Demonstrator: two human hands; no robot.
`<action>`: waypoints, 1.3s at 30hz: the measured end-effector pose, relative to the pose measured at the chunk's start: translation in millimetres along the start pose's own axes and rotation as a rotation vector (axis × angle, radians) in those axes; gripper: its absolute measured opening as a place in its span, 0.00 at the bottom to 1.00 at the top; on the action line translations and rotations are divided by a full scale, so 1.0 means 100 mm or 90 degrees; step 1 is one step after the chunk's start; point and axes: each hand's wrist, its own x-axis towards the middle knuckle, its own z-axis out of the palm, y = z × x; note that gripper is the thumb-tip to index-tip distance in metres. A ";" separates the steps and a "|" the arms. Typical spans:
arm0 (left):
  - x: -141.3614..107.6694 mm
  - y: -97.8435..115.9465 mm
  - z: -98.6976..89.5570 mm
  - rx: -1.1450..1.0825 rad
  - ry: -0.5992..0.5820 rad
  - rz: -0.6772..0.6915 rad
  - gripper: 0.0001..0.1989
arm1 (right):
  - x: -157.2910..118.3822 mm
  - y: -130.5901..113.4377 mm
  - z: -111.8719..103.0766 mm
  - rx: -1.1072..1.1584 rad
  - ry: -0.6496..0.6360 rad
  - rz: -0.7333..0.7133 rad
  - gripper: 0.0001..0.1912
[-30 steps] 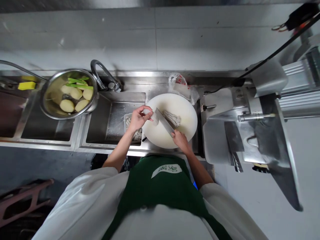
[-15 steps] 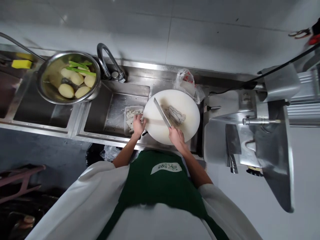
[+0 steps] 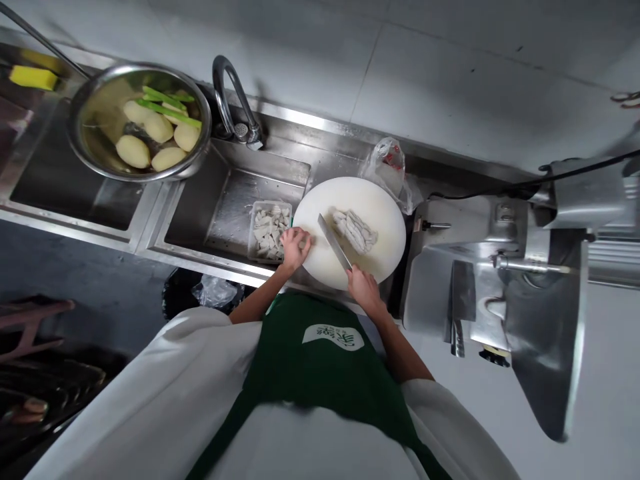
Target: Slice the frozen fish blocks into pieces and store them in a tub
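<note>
A round white cutting board (image 3: 320,260) lies over the sink's right part. Pale grey strips of food (image 3: 356,230) lie bunched on it. My right hand (image 3: 364,287) is closed round the handle of a knife (image 3: 334,241), whose blade points up and left beside the strips. At the board's left edge is my left hand (image 3: 297,247), its fingers bent; whether it holds anything is too small to tell. Just left of that hand, a clear plastic container (image 3: 271,231) full of cut pale pieces stands in the sink.
A steel bowl (image 3: 75,127) of potatoes and green stalks stands at the left, beside a curved faucet (image 3: 230,93). Behind the board sits a plastic bag (image 3: 389,167). To the right are a steel slicing machine (image 3: 545,320) and a cleaver (image 3: 463,293). A yellow sponge (image 3: 33,78) lies far left.
My left hand has moved right, from over the container to the board's left edge. My right hand still holds the knife. The view has shifted and tilted.
</note>
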 end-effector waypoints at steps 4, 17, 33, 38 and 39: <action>0.00 -0.07 0.00 0.002 0.058 -0.034 0.05 | 0.27 -0.48 -0.12 0.014 0.063 -0.033 0.20; 0.23 -0.29 -0.08 -0.116 -0.007 -0.101 0.08 | -0.22 0.48 0.37 -0.004 -0.047 -0.015 0.17; 0.11 -0.10 -0.01 -0.069 -0.079 0.033 0.05 | -0.17 0.22 0.05 -0.004 0.053 0.054 0.21; -0.01 -0.12 0.05 -0.014 -0.047 0.097 0.04 | -0.06 -0.18 0.16 0.017 0.031 -0.011 0.20; -0.02 -0.10 0.10 -0.015 -0.077 0.101 0.05 | 0.00 -0.25 0.18 0.020 0.032 -0.017 0.20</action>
